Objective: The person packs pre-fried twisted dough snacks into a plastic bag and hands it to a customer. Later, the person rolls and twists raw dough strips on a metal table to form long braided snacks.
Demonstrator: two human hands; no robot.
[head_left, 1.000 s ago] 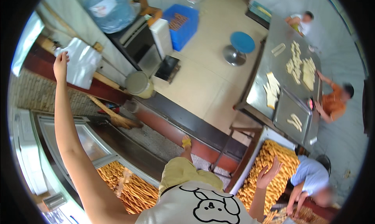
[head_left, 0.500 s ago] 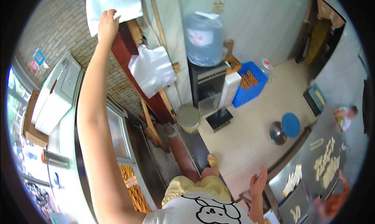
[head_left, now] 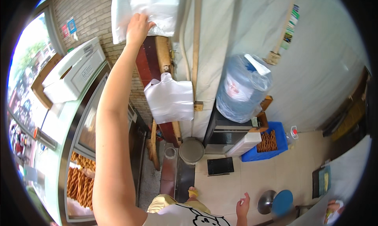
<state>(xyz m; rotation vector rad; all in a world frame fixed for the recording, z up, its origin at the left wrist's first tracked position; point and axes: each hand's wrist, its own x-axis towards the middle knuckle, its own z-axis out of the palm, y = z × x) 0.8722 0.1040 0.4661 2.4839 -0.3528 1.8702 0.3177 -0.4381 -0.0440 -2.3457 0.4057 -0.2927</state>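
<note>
Marbled wall (head_left: pixel 315 40) fills the upper right; left of top centre, the left hand (head_left: pixel 138 30) lies against white plastic bags (head_left: pixel 147 1) (whether gripping, I cannot tell); the right hand (head_left: pixel 243 205), empty, loosely open, hangs low, right of centre.

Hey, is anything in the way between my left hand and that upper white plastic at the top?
Nothing visible is in the way. Your left hand is right at the upper white plastic, fingers overlapping it. The lower plastic bag hangs below, off to the right of your forearm.
</note>
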